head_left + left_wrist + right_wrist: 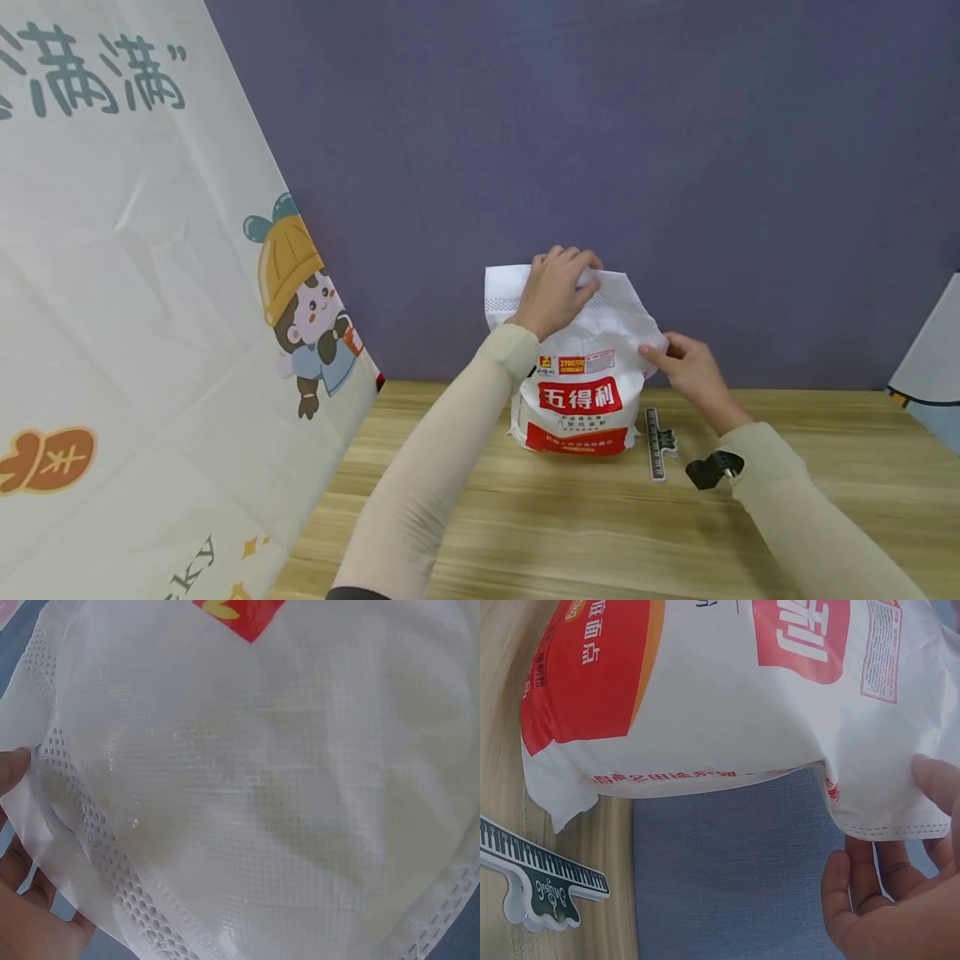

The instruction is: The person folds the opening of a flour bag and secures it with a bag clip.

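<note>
A white bag of flour [577,417] with red printed panels stands upright on the table, its top edge raised and unfolded. My left hand [557,287] grips the top edge near its middle; in the left wrist view the thumb is on one side of the perforated band and the fingers are on the other. At the right, my right hand [692,367] pinches the bag's upper side corner between thumb and fingers, as the right wrist view also shows. Whatever is inside the bag is hidden. Just right of the bag lies a clip [657,443] with a piano-key pattern.
The wooden table [525,525] meets a blue-grey backdrop [600,150] right behind the bag. To the left hangs a white printed sheet [150,333] with a cartoon figure. A black cable [926,402] crosses a pale surface at the far right.
</note>
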`<state>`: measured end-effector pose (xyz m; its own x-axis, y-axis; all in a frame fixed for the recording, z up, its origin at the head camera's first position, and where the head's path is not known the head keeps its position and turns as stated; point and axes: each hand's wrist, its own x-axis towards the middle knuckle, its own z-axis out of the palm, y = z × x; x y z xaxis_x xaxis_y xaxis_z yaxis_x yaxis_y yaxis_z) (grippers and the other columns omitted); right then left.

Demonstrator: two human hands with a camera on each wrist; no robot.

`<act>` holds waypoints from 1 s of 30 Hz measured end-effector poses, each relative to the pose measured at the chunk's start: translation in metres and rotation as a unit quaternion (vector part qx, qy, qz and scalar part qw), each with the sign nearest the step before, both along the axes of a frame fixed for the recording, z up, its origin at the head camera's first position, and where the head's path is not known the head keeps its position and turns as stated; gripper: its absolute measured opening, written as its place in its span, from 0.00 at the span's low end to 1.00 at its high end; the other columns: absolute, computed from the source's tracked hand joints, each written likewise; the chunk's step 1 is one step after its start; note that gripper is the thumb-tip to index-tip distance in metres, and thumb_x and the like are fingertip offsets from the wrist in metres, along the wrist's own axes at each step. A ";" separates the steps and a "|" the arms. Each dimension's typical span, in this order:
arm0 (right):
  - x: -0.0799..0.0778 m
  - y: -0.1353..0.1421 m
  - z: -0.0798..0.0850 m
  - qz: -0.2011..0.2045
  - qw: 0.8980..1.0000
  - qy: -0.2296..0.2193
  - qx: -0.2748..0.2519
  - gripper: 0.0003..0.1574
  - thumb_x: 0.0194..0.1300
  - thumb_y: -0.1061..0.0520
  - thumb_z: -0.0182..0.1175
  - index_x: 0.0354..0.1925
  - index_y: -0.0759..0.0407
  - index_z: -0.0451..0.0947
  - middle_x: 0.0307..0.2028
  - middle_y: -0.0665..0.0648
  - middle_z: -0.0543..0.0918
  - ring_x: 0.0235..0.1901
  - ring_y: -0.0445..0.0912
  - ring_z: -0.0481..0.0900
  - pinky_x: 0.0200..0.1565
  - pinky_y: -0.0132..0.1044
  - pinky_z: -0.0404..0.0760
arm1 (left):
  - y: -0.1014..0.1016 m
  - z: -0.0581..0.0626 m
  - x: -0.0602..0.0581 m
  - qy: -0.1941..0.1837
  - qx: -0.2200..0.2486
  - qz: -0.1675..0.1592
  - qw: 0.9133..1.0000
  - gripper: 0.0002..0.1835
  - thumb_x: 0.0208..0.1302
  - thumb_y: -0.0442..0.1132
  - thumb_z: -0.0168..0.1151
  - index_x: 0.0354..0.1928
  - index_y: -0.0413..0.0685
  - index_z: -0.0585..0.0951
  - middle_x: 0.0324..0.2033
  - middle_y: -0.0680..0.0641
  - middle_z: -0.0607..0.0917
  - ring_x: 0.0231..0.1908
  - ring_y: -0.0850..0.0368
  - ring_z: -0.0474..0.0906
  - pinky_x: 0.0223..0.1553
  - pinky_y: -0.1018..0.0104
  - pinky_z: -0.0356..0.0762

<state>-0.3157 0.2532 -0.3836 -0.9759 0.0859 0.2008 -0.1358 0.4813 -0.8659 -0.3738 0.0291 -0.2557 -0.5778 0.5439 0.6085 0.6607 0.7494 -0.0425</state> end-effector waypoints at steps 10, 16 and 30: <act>0.002 0.001 -0.001 -0.024 0.999 0.012 0.019 0.36 0.72 0.33 0.58 0.54 0.64 0.78 0.48 0.67 0.82 0.42 0.53 0.73 0.39 0.38 0.72 | 0.002 0.002 -0.001 -0.015 0.010 -0.006 1.000 0.12 0.76 0.51 0.57 0.53 0.62 0.84 0.50 0.60 0.89 0.49 0.60 0.79 0.59 0.59 0.73; 0.004 0.004 -0.007 -0.032 0.998 0.045 0.013 0.32 0.72 0.35 0.59 0.50 0.63 0.80 0.42 0.65 0.80 0.36 0.46 0.71 0.32 0.35 0.72 | 0.003 -0.001 -0.001 -0.008 0.025 -0.016 1.000 0.10 0.76 0.50 0.58 0.51 0.63 0.86 0.48 0.61 0.89 0.47 0.62 0.79 0.58 0.60 0.73; 0.004 0.002 -0.013 -0.069 0.994 0.076 0.029 0.26 0.74 0.40 0.59 0.49 0.62 0.82 0.40 0.65 0.82 0.34 0.46 0.71 0.29 0.34 0.73 | -0.002 0.000 0.001 0.009 0.026 -0.022 0.999 0.11 0.76 0.50 0.57 0.50 0.64 0.87 0.46 0.62 0.90 0.45 0.63 0.79 0.62 0.59 0.72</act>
<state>-0.3113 0.2551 -0.3966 -0.9135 0.2008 0.3539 -0.1923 0.5534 -0.8104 -0.3730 0.0269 -0.2558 -0.5430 0.5361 0.6463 0.6921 0.7216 -0.0171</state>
